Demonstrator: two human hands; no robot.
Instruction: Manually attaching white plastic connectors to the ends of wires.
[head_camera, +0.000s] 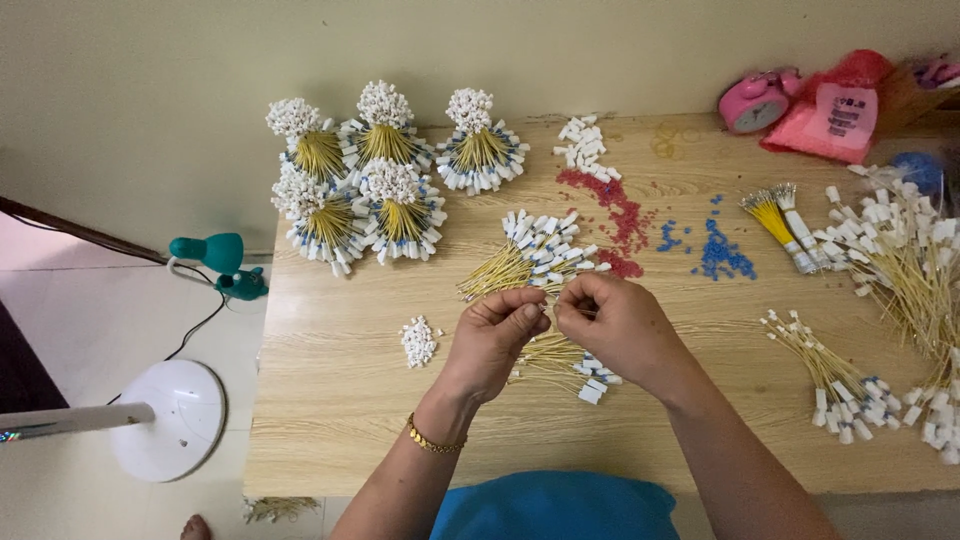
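Both hands, left (497, 335) and right (610, 322), pinched a thin yellow wire (560, 310) between fingertips above a loose wire pile (560, 362) on the worktop (340, 400)

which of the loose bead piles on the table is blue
The blue pile lies right of the red pile. The white piles, one at the far edge and one beside the left hand, hold no blue.

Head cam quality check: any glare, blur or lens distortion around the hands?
Head view: soft even light, no glare on the table; left hand and right hand fairly sharp, faint shadows beneath; the table's far edge bows, so wide-angle distortion.
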